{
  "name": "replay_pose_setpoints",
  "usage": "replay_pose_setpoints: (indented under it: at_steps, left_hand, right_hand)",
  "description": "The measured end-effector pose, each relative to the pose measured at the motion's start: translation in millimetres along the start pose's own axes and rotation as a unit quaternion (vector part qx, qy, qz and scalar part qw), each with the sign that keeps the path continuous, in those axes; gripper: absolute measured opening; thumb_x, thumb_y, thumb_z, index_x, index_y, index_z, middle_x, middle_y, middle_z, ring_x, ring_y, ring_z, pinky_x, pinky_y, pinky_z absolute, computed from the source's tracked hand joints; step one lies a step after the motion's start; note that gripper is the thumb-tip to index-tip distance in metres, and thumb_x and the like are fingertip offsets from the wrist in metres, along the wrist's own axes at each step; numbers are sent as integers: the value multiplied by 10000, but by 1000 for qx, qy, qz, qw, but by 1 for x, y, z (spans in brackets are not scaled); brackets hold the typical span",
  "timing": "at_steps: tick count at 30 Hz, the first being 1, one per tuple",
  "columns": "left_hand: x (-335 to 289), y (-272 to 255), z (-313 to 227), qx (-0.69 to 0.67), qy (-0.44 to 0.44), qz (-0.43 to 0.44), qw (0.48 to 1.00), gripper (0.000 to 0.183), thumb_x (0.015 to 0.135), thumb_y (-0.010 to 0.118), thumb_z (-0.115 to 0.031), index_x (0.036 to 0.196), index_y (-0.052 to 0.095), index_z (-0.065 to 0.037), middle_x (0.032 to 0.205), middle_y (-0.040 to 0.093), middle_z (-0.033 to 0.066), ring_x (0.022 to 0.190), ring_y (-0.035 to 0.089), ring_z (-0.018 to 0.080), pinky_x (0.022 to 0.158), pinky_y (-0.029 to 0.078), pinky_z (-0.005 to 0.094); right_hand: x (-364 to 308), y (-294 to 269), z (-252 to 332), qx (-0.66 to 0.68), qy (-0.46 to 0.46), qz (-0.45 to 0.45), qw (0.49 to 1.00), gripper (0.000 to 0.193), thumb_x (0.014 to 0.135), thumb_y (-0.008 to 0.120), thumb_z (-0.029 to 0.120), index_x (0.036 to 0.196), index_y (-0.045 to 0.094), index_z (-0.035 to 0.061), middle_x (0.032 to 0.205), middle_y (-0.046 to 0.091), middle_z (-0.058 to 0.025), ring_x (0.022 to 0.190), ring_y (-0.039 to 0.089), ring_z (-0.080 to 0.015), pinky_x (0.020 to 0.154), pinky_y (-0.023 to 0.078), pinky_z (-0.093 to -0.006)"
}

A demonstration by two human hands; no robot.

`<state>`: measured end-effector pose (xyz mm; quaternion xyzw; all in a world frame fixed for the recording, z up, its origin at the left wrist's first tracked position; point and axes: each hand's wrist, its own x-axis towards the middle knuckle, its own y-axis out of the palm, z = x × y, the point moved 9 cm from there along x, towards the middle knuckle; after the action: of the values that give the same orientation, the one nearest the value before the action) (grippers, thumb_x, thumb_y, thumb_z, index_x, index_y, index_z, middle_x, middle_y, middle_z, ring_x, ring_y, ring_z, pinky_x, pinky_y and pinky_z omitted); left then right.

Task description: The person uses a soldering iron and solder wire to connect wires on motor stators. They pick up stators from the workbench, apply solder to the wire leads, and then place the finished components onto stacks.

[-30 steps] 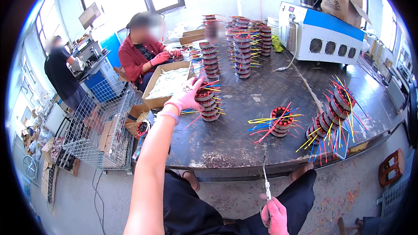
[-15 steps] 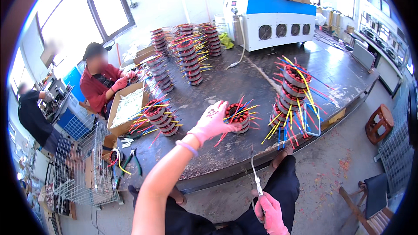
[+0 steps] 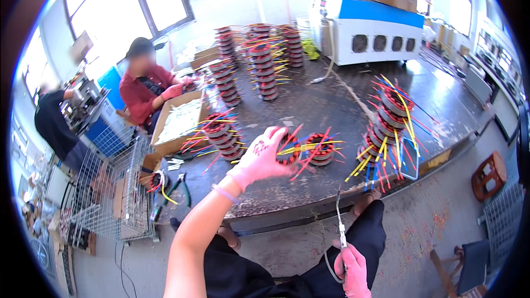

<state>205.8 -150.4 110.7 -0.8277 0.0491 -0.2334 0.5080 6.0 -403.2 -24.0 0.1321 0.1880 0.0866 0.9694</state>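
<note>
While my right hand (image 3: 353, 269) pinches a thin pen-like tool (image 3: 342, 235) with a bent metal tip, my left hand (image 3: 259, 157) grips a coil ring (image 3: 289, 152), thumb and fingers hugging its round side. I can't tell if it touches the dark, scratched table (image 3: 298, 113). I think a gentle squeeze on the hard side is best, so the bendy-looking wires (image 3: 296, 133) don't get squashed. Just to its right sits another ring (image 3: 321, 158), red and bumpy on top. Farther back stand tall, ridged stacks (image 3: 263, 72).
</note>
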Motion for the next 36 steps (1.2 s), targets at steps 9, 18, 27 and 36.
replay_pose_setpoints:
  at_steps: [9,18,27,36]
  left_hand:
    - [-173,-6,88,-19,-112,115,987,982,614,877,-426,1396,473,7,1344,530,183,1233,535,368,1050,440,406]
    - [-195,0,108,37,-102,72,991,976,576,874,-392,1425,499,-89,1355,524,190,1241,510,400,1079,405,454]
    - [-194,3,111,42,-123,53,990,1001,638,846,-477,1442,458,-24,1398,487,219,1271,493,406,1096,387,452]
    - [-185,19,108,88,-165,34,982,1003,734,771,-585,1429,428,53,1385,471,262,1290,460,411,1128,340,458]
  right_hand:
    - [8,75,-38,-27,78,101,991,411,1042,487,296,1281,587,-23,593,469,40,477,354,-43,444,245,-209]
    - [7,110,-69,-88,164,135,973,381,1048,509,231,1321,564,-29,660,457,51,590,387,-52,561,295,-222]
    - [13,105,-89,-85,181,124,972,395,1057,503,256,1337,547,-19,658,443,57,593,383,-48,562,293,-214]
    - [15,105,-91,-65,167,115,977,366,1058,498,249,1302,552,-19,683,456,51,599,388,-47,568,304,-211]
